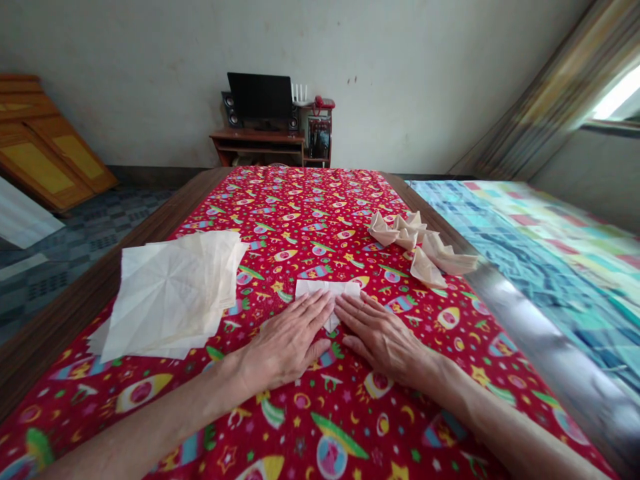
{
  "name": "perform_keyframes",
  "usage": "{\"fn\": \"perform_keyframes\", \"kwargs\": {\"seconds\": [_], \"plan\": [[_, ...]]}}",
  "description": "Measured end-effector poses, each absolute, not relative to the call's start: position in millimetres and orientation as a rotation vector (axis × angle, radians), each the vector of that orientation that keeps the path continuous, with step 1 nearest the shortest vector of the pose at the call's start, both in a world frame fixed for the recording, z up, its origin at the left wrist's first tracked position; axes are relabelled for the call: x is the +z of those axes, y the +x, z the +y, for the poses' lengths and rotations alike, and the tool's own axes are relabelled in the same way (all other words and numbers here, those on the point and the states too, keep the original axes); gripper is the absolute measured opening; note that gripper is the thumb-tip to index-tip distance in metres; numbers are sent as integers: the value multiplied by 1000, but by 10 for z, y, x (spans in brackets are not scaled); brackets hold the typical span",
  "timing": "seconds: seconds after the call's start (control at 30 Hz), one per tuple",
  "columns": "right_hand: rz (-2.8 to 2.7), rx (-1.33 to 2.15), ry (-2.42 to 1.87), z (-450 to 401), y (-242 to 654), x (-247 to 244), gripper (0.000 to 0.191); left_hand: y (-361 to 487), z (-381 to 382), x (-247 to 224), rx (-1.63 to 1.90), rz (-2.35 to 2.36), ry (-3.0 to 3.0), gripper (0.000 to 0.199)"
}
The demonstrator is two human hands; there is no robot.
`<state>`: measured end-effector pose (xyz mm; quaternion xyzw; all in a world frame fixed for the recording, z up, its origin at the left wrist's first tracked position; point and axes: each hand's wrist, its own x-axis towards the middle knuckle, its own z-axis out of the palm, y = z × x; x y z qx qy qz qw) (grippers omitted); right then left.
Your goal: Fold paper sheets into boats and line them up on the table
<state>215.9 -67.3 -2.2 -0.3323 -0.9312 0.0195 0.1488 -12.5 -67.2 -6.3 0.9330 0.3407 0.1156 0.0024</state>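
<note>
Your left hand [293,333] and right hand [383,333] lie flat, fingers extended, on the white paper [327,287], folded to a straight far edge and a near point, on the red cloth [320,230] between creased sheets [170,287] and folded pieces [445,257], a closed cabinet [55,150] standing at far left.

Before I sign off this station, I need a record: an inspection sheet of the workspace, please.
Surface: red rocket-print cloth over a brown table.
Job's things: folded white paper, centre; creased paper sheets, left; folded paper shapes, right.
Clutter: black monitor, speakers, red telephone by the far wall.
Hands: left hand and right hand flat, partly covering the folded white paper.
Cables: perhaps one beside the curtain; too faint to confirm.
Surroundings: wooden cabinet, left; patchwork-print cover, right.
</note>
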Motion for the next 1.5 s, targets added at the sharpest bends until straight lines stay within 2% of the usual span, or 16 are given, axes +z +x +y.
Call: {"fn": "perform_keyframes", "kwargs": {"seconds": [0.57,0.83,0.97,1.17,1.33,1.5], "plan": [[-2533,-9,-1064,-652,2332,-31,32,-488,-713,-65,271,1243,2985,49],[-2368,-76,-1064,-556,2196,-31,19,-486,-436,-51,683,1425,2695,31],[-2371,-56,-1136,-454,2153,-48,14,-339,-285,-33,682,1652,2691,27],[-2230,94,-1259,-371,2183,-142,5,-211,-261,-21,632,1706,2702,33],[-2150,77,-1335,-346,2215,-186,45,-254,-195,-114,617,1668,2699,56],[-2208,10,-1290,-362,2211,-182,56,-268,-37,-99,520,1570,2599,47]]}}
